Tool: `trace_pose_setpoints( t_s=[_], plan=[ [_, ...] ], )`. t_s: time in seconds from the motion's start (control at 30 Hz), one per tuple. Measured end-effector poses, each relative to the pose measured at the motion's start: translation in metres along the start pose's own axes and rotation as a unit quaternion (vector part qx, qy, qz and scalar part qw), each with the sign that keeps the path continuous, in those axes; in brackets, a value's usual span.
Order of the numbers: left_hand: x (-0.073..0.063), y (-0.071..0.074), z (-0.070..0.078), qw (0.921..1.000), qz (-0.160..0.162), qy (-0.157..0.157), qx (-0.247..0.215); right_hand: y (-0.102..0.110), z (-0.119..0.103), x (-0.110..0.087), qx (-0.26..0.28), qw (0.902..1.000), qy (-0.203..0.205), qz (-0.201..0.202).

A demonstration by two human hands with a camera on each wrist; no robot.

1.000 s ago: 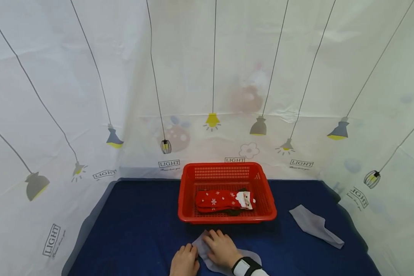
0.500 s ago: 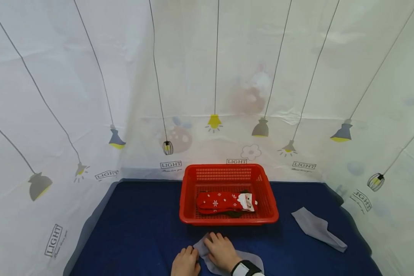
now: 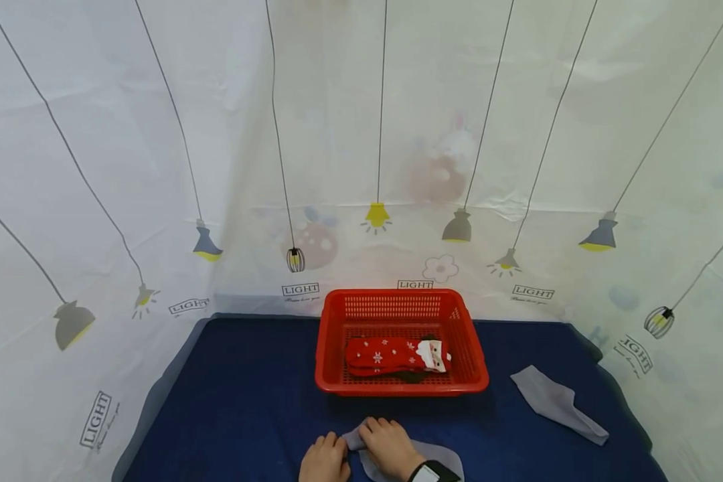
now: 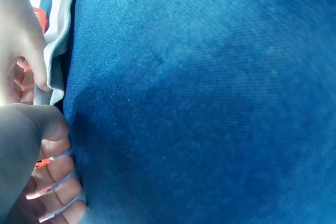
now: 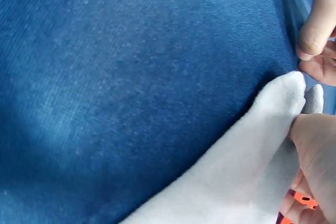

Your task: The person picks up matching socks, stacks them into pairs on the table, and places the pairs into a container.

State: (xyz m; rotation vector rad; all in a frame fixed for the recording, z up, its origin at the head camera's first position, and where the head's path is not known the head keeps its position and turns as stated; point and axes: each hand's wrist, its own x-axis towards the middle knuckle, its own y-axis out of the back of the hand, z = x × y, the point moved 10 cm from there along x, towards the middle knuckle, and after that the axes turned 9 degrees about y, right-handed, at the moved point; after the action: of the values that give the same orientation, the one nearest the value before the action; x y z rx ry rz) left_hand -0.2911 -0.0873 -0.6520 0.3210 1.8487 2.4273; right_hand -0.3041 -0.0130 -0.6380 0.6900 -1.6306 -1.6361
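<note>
A grey sock (image 3: 442,458) lies on the dark blue cloth near the front, its toe end bunched between the two hands. My right hand (image 3: 391,448) pinches it close to the tip. In the right wrist view, the sock (image 5: 226,166) rises to the right hand (image 5: 317,156), thumb on the near side and fingers behind. Curled fingers of my left hand (image 3: 324,458) sit right beside the tip. From the left wrist view, the left hand (image 4: 47,166) meets the sock's edge (image 4: 55,72), but whether it grips any fabric is unclear.
Behind the hands stands a red plastic basket (image 3: 402,387) holding red socks (image 3: 385,353) with a Santa face. Another grey sock (image 3: 557,405) lies on the cloth to the right. A white printed sheet (image 3: 337,134) hangs round the back and sides.
The right hand has come slightly toward the body, bringing the sock's upper end down and bunching it closer to the left hand. The whole view has shifted a little.
</note>
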Motion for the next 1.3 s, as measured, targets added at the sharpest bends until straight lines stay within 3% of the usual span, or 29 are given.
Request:
trace_pose_setpoints(
  t_s=[0.2,0.37,0.73,1.0,1.3],
  plan=[
    [-0.001,0.000,-0.001,0.9999,-0.009,0.005,-0.003,0.011,0.001,0.002,0.018,0.9997,0.009,0.012],
    [0.000,0.001,-0.004,0.9998,-0.018,0.013,-0.003,0.032,-0.002,0.005,0.009,0.9970,0.041,0.065],
    [0.001,0.011,-0.011,0.9994,0.017,0.028,0.013,0.088,-0.020,0.021,-0.008,0.9853,0.086,0.147],
    [-0.002,0.028,-0.024,0.9980,0.045,0.044,-0.001,0.132,-0.031,0.036,-0.009,0.9741,0.097,0.204],
    [-0.001,0.054,-0.027,0.9964,0.075,0.039,-0.010,0.151,-0.032,0.039,-0.003,0.9748,0.079,0.209]
  ],
)
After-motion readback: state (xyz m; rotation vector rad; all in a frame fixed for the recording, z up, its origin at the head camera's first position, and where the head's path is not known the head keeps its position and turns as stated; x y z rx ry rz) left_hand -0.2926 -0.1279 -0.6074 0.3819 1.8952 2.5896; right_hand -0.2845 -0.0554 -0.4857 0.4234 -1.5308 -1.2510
